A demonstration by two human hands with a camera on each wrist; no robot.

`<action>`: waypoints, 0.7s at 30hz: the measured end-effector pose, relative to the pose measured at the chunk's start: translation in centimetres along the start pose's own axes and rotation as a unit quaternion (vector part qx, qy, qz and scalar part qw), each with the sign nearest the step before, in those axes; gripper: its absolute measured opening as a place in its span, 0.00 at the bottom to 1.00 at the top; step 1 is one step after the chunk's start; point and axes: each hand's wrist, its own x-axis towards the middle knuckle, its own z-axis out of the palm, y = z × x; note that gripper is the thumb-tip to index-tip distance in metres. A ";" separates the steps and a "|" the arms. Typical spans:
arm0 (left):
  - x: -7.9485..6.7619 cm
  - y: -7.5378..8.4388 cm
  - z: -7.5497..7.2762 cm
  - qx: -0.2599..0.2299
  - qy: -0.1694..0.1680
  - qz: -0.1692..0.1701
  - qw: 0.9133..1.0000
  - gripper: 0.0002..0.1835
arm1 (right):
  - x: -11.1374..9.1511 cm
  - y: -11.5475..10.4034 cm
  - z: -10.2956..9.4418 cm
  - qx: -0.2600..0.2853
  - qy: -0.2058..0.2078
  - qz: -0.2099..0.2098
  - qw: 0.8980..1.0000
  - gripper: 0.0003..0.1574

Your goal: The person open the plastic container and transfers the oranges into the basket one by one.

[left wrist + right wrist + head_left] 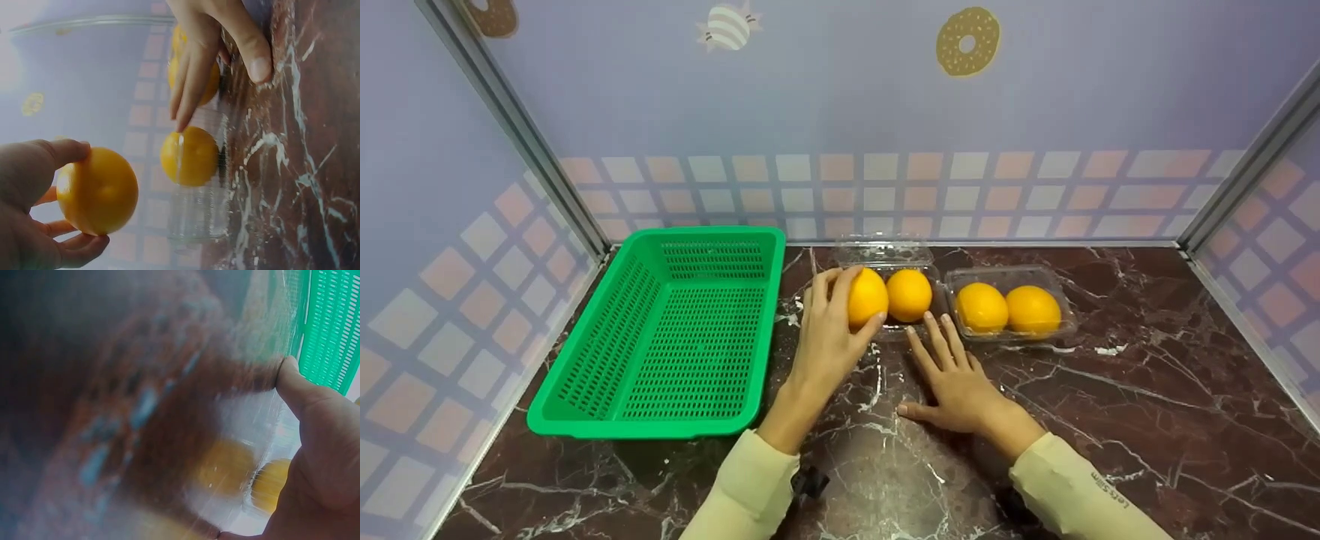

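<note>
In the head view, my left hand grips an orange between thumb and fingers. The left wrist view shows this orange held clear of the table. A second orange sits in a clear plastic clamshell box, whose lid is tipped back. My right hand lies with fingers spread and straight, its fingertips at the front edge of that box and its thumb by the tabletop. Beside it, another clear box contains two oranges.
A green perforated basket stands to the left on the dark marbled table. Its slotted floor is visible. Patterned panels wall in the back and both sides.
</note>
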 end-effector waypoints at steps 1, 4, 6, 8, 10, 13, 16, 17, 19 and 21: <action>-0.2 0.1 -0.3 0.001 -0.001 0.003 1.000 0.35 | 0.0 0.0 0.0 0.001 0.000 0.000 1.000 0.72; -0.9 0.6 -1.3 0.004 -0.004 0.012 1.000 0.34 | 0.0 0.0 0.1 -0.001 -0.001 0.000 1.000 0.73; -1.4 0.8 -2.2 0.005 -0.004 0.018 1.000 0.34 | 0.0 0.0 0.0 -0.001 0.000 0.000 1.000 0.73; -1.9 1.0 -3.1 0.009 -0.007 0.021 1.000 0.34 | -0.1 0.0 0.0 -0.001 0.000 0.000 1.000 0.73; -2.2 1.1 -4.1 0.012 -0.011 0.023 1.000 0.34 | -0.1 0.0 -0.1 0.000 0.002 0.001 1.000 0.73; -2.5 1.0 -5.5 0.017 -0.013 0.028 0.999 0.34 | -0.1 0.1 -0.3 0.000 0.006 0.001 1.000 0.73; -2.7 0.7 -6.7 0.024 -0.009 0.027 0.999 0.34 | -0.1 0.0 -0.3 -0.003 0.004 0.001 1.000 0.74; -2.8 0.6 -7.0 0.026 -0.007 0.025 0.999 0.34 | -0.1 0.0 -0.2 -0.002 0.003 0.001 1.000 0.74; -3.0 0.3 -7.6 0.029 -0.006 0.019 0.999 0.34 | 0.0 0.0 -0.2 -0.003 -0.001 0.002 1.000 0.74; -3.2 0.1 -8.2 0.030 -0.003 0.017 0.999 0.34 | 0.0 0.0 -0.1 -0.002 -0.004 0.003 1.000 0.74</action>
